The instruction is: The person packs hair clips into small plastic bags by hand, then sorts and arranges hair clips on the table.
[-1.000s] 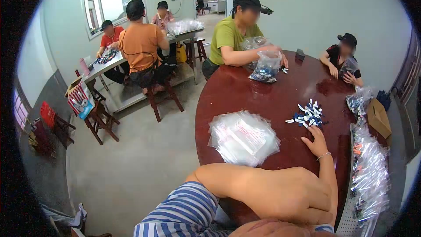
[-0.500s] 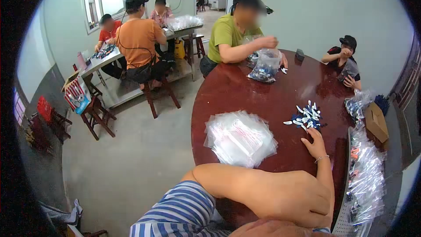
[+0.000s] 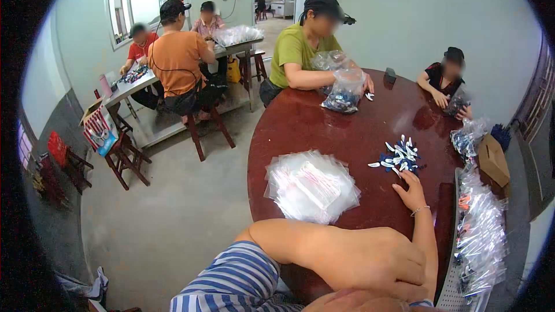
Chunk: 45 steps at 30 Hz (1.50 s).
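My left hand [image 3: 381,260] lies in front of my body, its arm in a blue-and-white striped sleeve. Its fingers are curled together beside my right forearm; their tips and anything under them are hidden. My right hand [image 3: 411,192], with a bracelet at the wrist, rests open on the dark red table [image 3: 300,127]. Thumb and fingers are apart, and the fingertips touch the near edge of a pile of small white and dark blue pieces [image 3: 403,153]. Left of this pile lies a spread stack of clear plastic bags [image 3: 312,188] with reddish print.
Filled clear bags [image 3: 480,231] line a perforated tray at the right, near a cardboard box [image 3: 493,159]. Across the table a person in green [image 3: 295,49] handles a bag [image 3: 345,95]; another in black [image 3: 442,81] sits right. Several people work at a metal table [image 3: 130,88].
The view has shifted slightly. Both my hands keep nearly the same pose. The person in green has lowered a raised hand to the bag, and the person in black has lowered a hand from the face.
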Each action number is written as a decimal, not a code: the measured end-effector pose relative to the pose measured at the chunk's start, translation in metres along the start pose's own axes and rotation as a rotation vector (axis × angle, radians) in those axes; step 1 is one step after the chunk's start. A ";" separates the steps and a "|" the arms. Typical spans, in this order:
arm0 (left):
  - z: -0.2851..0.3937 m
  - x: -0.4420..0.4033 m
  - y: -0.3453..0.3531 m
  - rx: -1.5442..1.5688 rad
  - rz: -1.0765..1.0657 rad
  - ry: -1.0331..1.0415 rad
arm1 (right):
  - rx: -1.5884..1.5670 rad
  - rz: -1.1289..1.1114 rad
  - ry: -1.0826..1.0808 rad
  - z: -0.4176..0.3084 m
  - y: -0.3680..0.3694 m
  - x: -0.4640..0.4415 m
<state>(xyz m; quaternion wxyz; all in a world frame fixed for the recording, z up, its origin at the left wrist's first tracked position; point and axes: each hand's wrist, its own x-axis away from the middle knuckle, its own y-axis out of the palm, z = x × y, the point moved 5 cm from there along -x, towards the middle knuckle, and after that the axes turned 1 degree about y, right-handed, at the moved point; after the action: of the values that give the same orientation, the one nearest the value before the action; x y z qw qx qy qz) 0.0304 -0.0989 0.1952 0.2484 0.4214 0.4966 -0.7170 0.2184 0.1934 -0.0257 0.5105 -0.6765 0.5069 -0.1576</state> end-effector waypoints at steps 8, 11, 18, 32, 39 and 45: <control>-0.003 0.002 -0.002 0.017 0.019 0.016 | 0.004 0.043 -0.023 0.001 0.000 0.001; 0.001 0.002 -0.003 -0.019 0.023 0.031 | 0.018 0.030 -0.040 0.000 0.000 0.001; 0.001 0.004 -0.001 -0.009 -0.021 0.005 | 0.012 0.005 0.022 -0.002 -0.001 0.000; 0.002 -0.001 -0.010 0.067 0.274 -0.197 | 0.002 0.023 -0.010 -0.003 -0.001 0.001; 0.008 0.000 -0.009 -0.071 0.136 0.126 | -0.006 0.019 -0.010 -0.002 -0.001 -0.001; 0.002 -0.002 -0.003 -0.022 -0.054 0.002 | 0.004 0.048 -0.038 -0.001 0.000 -0.001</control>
<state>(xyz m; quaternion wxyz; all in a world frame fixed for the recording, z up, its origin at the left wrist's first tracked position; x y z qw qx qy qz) 0.0281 -0.0998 0.1989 0.2330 0.4060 0.5158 -0.7175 0.2168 0.1936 -0.0251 0.5248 -0.6661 0.5129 -0.1337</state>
